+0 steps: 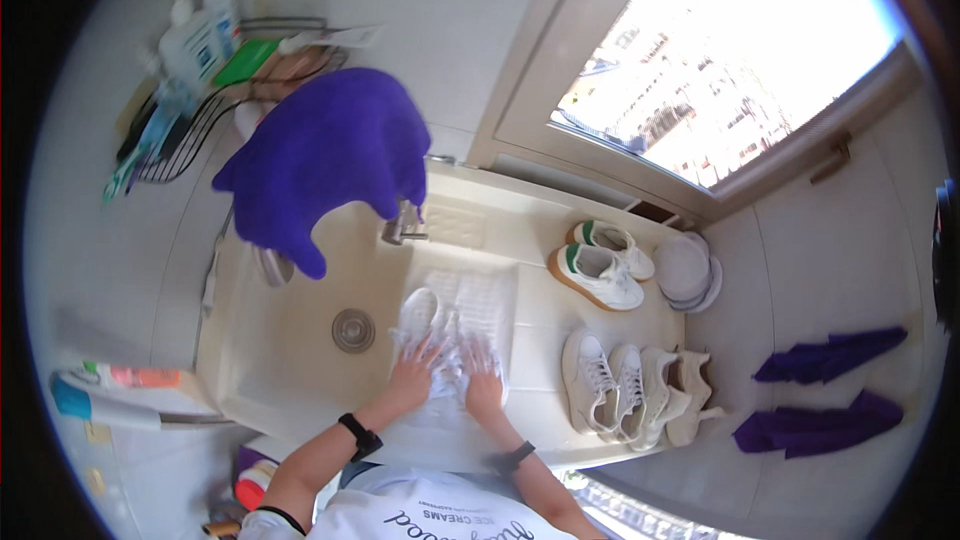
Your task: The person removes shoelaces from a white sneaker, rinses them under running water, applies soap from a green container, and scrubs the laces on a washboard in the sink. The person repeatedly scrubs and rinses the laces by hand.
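Note:
Both hands press on a wet, white, bunched cloth lying over the ribbed washboard of a cream laundry sink. My left hand rests on the cloth's left part, fingers spread. On its right part lies my right hand, blurred at the fingers. A pale oval item, too unclear to name, shows just above my left hand. The round metal drain is in the basin to the left. Beyond it stands a metal tap, partly behind a hanging purple cloth.
White sneakers with green heels stand on the right ledge, with several pale shoes nearer me and a light-coloured hat beside the wall. A wire rack holds bottles at upper left. Purple cloths hang on the right wall.

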`<action>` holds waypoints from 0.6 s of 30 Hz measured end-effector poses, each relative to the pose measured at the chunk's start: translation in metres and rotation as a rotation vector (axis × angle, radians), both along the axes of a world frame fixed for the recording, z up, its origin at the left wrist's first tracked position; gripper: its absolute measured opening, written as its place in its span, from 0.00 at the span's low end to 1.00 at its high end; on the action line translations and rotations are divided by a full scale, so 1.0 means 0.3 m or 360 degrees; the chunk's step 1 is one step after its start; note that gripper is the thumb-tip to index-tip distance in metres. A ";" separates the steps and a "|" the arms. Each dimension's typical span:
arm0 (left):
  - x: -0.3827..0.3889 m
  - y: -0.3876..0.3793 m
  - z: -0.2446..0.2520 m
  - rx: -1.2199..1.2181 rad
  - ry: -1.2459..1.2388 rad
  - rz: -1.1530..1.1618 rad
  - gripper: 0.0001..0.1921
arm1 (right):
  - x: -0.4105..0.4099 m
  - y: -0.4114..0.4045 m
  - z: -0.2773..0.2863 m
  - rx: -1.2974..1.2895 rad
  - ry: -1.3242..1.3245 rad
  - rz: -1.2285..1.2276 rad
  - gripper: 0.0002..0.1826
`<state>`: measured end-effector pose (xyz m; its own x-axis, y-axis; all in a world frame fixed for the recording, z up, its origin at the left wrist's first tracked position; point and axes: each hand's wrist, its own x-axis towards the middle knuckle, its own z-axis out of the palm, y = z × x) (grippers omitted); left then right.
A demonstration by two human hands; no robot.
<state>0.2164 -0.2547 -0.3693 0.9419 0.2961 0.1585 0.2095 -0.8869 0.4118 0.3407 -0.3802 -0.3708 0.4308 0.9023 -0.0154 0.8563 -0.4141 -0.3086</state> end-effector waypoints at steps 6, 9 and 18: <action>0.193 0.118 -0.139 0.0136 -0.0298 0.0318 0.20 | 0.189 0.244 -0.086 0.0118 -0.0032 -0.0026 0.34; 0.268 0.161 -0.028 0.0123 0.0200 0.0151 0.24 | 0.285 0.263 -0.129 0.0191 -0.0016 -0.0080 0.34; -0.011 -0.028 -0.156 0.0022 -0.0201 0.0216 0.19 | 0.013 -0.023 -0.008 0.0100 0.0060 0.0171 0.34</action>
<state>0.2131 -0.2631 -0.4159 0.8658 0.4160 0.2780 0.2749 -0.8597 0.4305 0.3447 -0.3869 -0.3731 0.3321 0.9428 0.0281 0.8819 -0.2998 -0.3639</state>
